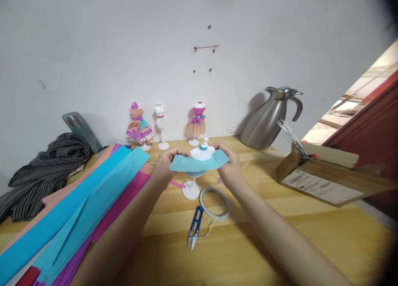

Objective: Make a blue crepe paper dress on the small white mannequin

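Observation:
A light-blue strip of crepe paper (199, 163) stretches across the chest of a small white dress form (202, 154), which has a blue band round its neck and stands on a round base (190, 190). My left hand (168, 159) pinches the strip's left end. At the other end my right hand (228, 163) grips it, thumb and fingers closed. Just in front of the base lie a roll of tape (202, 201) and blue thread snips (195, 228), blades toward me. A thin pink strip (178, 184) reaches the base from the left.
Long coloured crepe paper strips (90, 207) are heaped at left, beside a striped cloth (49, 166) and a bottle (82, 130). Along the wall stand two dressed forms (139, 126) and a bare one (160, 122). A steel jug (264, 120) and cardboard box (323, 180) stand at right.

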### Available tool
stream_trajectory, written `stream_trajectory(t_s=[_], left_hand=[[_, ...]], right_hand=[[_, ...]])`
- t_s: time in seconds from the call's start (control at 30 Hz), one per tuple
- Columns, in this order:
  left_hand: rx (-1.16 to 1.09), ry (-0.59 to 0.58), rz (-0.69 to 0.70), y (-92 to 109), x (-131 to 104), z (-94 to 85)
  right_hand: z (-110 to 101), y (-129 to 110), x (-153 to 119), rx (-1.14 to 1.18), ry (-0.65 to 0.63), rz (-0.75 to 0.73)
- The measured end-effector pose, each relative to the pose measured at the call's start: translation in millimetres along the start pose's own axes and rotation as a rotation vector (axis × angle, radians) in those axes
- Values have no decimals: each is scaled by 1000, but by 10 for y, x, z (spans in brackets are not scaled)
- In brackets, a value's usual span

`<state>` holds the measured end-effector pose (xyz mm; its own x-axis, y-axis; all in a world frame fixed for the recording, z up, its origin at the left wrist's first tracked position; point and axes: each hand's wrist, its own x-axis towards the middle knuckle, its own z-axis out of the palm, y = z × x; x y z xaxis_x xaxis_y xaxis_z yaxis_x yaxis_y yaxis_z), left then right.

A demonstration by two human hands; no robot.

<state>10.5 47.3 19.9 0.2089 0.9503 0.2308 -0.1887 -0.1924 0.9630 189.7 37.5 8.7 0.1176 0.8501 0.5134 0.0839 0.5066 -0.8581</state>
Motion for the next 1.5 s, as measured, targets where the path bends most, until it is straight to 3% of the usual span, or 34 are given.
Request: stream_trajectory(t_s=[0.3,0.47,0.63,0.87,1.1,1.2,1.37,1.5], left_hand=[[30,-48,29,-3,-23,0],[91,-61,72,55,-28,-96],[204,-230,3,246,-73,-253],[451,-407,-43,464,-189,-310],[352,-370,-139,470,-260,-387],[386,-374,-152,455,-275,-429],[405,-265,-160,466,-406,-466],[283,-339,-251,501,-594,-481]], right_hand=[[-15,-10,-11,2,-10,-24],[-48,-88,-20,-24,-25,-25],[-187,-206,24,-73,-95,-46],[-428,-460,24,-167,-354,75],[-531,-582,-70,-160,-597,276],[-537,-586,-93,-88,-628,334],[-557,-610,-123,-25,-719,386],[-549,-585,-187,-4,-787,438]])
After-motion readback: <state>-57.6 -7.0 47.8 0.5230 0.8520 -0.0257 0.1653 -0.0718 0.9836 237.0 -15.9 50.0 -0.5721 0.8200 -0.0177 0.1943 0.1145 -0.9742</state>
